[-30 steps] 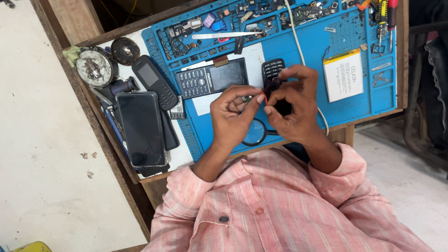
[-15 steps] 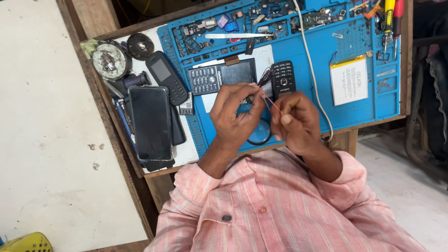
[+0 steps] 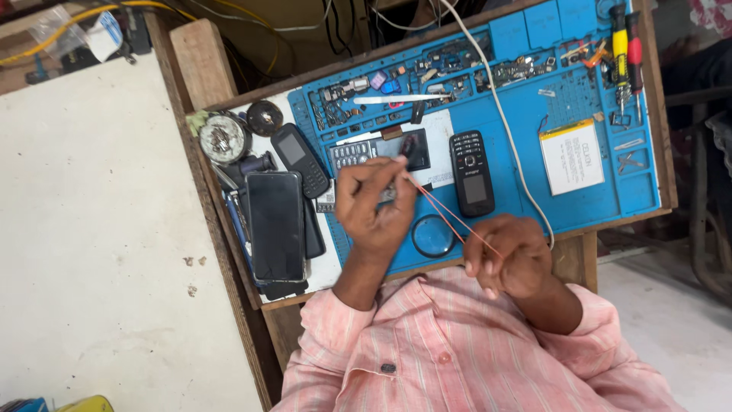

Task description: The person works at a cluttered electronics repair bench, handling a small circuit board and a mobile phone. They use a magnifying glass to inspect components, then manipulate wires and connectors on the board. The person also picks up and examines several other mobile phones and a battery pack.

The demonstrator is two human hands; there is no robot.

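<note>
My left hand (image 3: 374,206) is raised over the blue repair mat (image 3: 526,191), its fingertips pinched on one end of a thin red wire (image 3: 450,216) and a small dark part (image 3: 409,146). The wire runs taut down to my right hand (image 3: 507,255), which is closed on its other end near the mat's front edge. An opened keypad phone (image 3: 358,152) lies just beyond my left hand. A black keypad phone (image 3: 471,172) lies on the mat between my hands, touched by neither.
A black smartphone (image 3: 274,225) and another keypad phone (image 3: 300,159) lie at the left. A round lens ring (image 3: 432,235), a white battery (image 3: 572,156), screwdrivers (image 3: 625,53), a white cable (image 3: 503,114), tweezers (image 3: 396,99) and several small parts sit on the mat.
My hands have drawn apart. The right hand pulled back toward my body, stretching the red wire; the left hand lifted slightly. The black keypad phone now lies free on the mat.
</note>
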